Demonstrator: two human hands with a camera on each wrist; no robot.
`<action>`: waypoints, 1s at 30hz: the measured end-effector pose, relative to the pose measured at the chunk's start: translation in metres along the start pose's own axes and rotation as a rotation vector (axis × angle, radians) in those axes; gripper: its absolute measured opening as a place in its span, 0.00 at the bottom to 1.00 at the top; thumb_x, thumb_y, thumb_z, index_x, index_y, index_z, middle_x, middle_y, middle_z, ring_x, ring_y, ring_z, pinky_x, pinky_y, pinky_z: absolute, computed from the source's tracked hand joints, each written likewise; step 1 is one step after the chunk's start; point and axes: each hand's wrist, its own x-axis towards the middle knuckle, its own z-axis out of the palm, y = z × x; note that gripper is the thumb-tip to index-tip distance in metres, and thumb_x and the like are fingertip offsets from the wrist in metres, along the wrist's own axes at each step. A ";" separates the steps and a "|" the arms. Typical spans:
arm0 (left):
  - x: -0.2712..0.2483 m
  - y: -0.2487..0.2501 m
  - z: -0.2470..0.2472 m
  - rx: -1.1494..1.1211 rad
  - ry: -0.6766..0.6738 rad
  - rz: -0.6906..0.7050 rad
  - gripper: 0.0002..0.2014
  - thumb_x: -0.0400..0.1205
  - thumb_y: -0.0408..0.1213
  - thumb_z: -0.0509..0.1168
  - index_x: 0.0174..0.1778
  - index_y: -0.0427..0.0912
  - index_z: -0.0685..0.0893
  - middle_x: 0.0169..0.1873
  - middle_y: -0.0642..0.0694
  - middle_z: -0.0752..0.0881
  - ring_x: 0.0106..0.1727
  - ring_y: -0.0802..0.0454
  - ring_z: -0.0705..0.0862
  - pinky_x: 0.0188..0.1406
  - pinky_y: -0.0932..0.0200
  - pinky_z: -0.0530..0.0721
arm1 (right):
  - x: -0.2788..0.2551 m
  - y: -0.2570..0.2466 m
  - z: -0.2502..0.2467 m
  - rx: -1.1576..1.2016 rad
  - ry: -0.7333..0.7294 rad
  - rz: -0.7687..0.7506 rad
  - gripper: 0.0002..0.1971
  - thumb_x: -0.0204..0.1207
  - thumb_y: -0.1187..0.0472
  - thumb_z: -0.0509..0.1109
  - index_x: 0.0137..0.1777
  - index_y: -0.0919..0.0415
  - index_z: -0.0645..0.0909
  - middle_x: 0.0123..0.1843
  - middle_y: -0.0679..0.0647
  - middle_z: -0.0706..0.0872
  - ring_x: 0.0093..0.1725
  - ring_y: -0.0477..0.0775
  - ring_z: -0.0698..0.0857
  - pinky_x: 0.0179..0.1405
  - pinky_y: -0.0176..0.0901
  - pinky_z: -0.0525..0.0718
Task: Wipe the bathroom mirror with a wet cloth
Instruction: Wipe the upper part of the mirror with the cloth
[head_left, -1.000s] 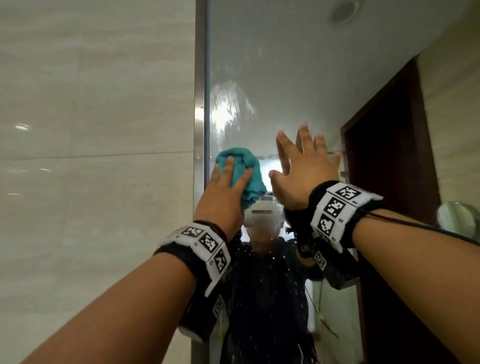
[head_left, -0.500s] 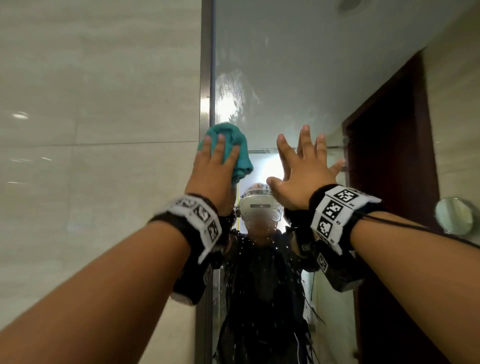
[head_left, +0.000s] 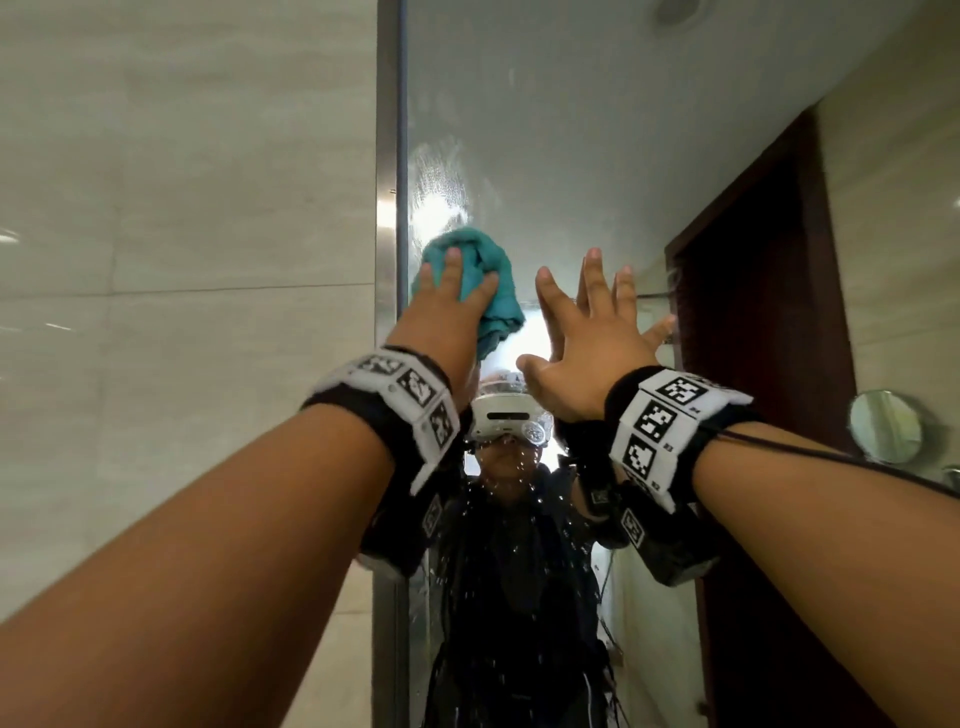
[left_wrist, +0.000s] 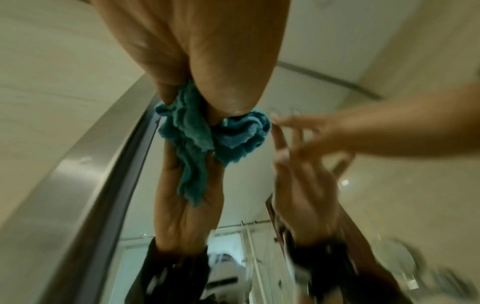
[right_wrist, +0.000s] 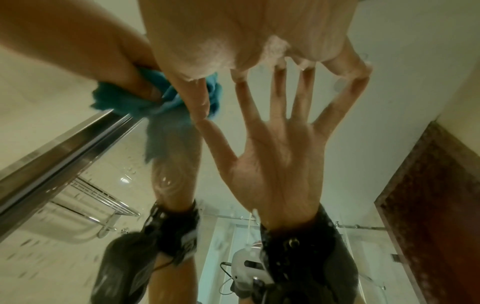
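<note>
We are pressing teal cloth against mirror, high up near its left edge, beside metal frame strip. Cloth is looking crumpled and fluffy, folds bunching out above and right of left hand, fingers gripping it. Right hand is lying just beside cloth, fingers spreading wide on glass, holding nothing.

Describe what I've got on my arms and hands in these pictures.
No sleeves or gloves: left hand, right hand and forearms are bare. The left wristband and right wristband are black, each topped by a white strip of square black-and-white code markers, with a black camera box slung underneath. A thin black cable runs back from the right wristband along the forearm.
</note>
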 end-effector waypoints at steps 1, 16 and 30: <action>-0.013 0.002 0.010 -0.009 0.004 0.029 0.41 0.82 0.34 0.62 0.83 0.53 0.41 0.81 0.41 0.33 0.82 0.37 0.36 0.80 0.44 0.49 | 0.000 -0.001 0.001 0.005 0.004 -0.002 0.43 0.74 0.33 0.59 0.79 0.34 0.33 0.80 0.51 0.23 0.79 0.63 0.27 0.69 0.82 0.39; 0.010 0.010 -0.016 -0.252 0.137 -0.007 0.16 0.86 0.36 0.56 0.69 0.40 0.72 0.79 0.36 0.60 0.75 0.37 0.66 0.71 0.46 0.68 | -0.018 0.019 -0.018 0.026 -0.134 0.062 0.51 0.69 0.34 0.67 0.80 0.38 0.32 0.80 0.50 0.23 0.80 0.59 0.29 0.71 0.82 0.49; 0.032 0.040 0.007 -0.114 0.232 0.037 0.41 0.80 0.35 0.67 0.83 0.42 0.48 0.83 0.42 0.47 0.83 0.41 0.48 0.82 0.49 0.53 | -0.016 0.023 -0.011 0.035 -0.080 0.046 0.50 0.70 0.38 0.69 0.80 0.37 0.34 0.81 0.49 0.24 0.80 0.58 0.30 0.70 0.81 0.48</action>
